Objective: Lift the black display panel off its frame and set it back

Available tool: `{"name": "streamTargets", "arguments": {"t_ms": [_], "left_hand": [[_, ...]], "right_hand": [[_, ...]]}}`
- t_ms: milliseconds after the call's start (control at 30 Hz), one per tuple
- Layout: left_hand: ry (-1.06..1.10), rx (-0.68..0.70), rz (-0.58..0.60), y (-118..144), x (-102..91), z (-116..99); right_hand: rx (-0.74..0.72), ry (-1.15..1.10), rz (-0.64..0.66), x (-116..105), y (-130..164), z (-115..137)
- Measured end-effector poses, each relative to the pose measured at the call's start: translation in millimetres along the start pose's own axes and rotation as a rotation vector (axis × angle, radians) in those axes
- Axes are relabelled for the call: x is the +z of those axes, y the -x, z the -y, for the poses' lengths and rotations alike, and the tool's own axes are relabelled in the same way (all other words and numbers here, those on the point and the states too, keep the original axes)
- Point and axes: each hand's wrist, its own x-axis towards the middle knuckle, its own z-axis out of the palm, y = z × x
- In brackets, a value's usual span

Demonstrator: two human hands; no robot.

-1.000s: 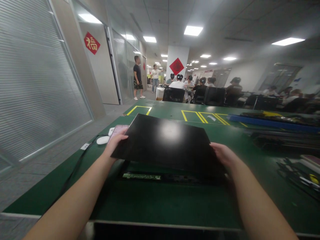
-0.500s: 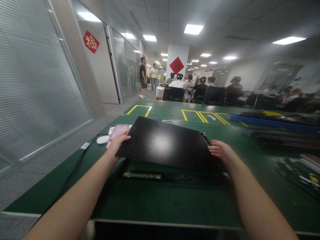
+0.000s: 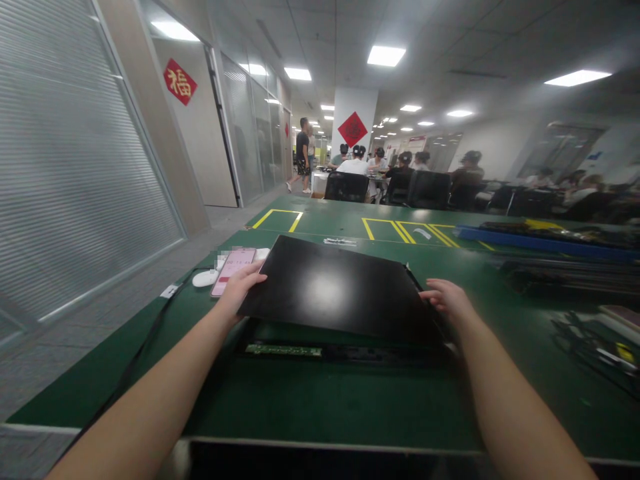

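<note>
I have the black panel (image 3: 337,290) held by its two side edges, my left hand (image 3: 239,288) clasping the left edge with the thumb on top and my right hand (image 3: 447,298) at the right edge, fingers curled against it; both grips are closed on the panel. It sits over the dark frame (image 3: 345,352) lying on the green tabletop (image 3: 320,407), its near edge raised so that the strip of green circuit board (image 3: 283,349) along the frame's front shows underneath, while the far edge looks low, close to the frame. I judge this to be the seating step: the panel is hinged on its back edge and its front is not yet down. The next move calls for lowering the near edge evenly, both sides square to the frame, without pinching fingers. A pink phone (image 3: 233,263) and a white mouse (image 3: 205,279) lie just beside my left hand.
</note>
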Motion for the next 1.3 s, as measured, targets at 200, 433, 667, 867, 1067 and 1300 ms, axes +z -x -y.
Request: {"name": "streamTargets", "arguments": {"t_ms": [200, 433, 667, 867, 1067, 1300], "left_hand": [[0.008, -0.011, 0.061, 0.9, 0.6, 5.5], [-0.004, -0.068, 0.092, 0.9, 2.4, 4.5], [-0.028, -0.070, 0.109, 1.6, 2.5, 5.9], [-0.043, -0.078, 0.121, 4.4, 7.2, 3.2], [-0.078, -0.088, 0.128, 6.0, 8.0, 0.9], [-0.113, -0.091, 0.103, 7.7, 10.1, 0.8]], "right_hand": [[-0.020, 0.018, -0.060, -2.3, -3.8, -3.1], [-0.058, 0.124, -0.125, -1.5, -1.0, -4.6], [-0.079, 0.148, -0.140, -2.0, -3.7, -7.0], [-0.125, 0.234, -0.149, -4.5, -14.7, -16.6], [-0.174, 0.421, -0.138, -6.9, -21.8, -23.3], [-0.193, 0.580, -0.157, -4.4, -7.8, -12.3]]}}
